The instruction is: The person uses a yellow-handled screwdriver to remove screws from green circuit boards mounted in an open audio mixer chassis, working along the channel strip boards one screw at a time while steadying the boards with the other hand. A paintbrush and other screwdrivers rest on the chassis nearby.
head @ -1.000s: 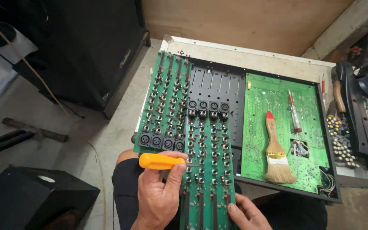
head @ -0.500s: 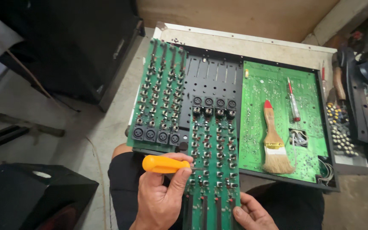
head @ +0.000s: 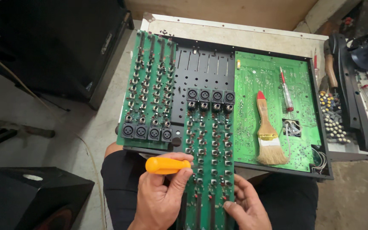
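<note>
Left hand (head: 160, 198) is wrapped around a fat orange-handled screwdriver (head: 167, 165), fingers curled and clamped on the plastic grip, handle lying sideways with its tip end towards the long green circuit-board strip (head: 209, 162). That strip, studded with rows of small metal shafts and four round black sockets at its far end, sits pulled out over the near edge of the open black metal chassis (head: 205, 72), hanging down over the person's lap. Right hand (head: 243, 206) has its fingers spread and pressed against the strip's lower right edge, steadying it rather than gripping it.

As for progress: the case looks already opened, and this strip seems freed from its seat, its near end off the chassis. A second green strip board (head: 150, 102) lies along the chassis's left edge; whether it is fastened, I cannot tell. The large flat green main board (head: 277, 85) fills the right side, with a wooden-handled paintbrush (head: 268, 132) and a slim red-and-clear tester screwdriver (head: 286, 89) resting on it. Coloured knob caps (head: 333, 115) are heaped by the bench's right edge, so the knobs appear stripped off.
</note>
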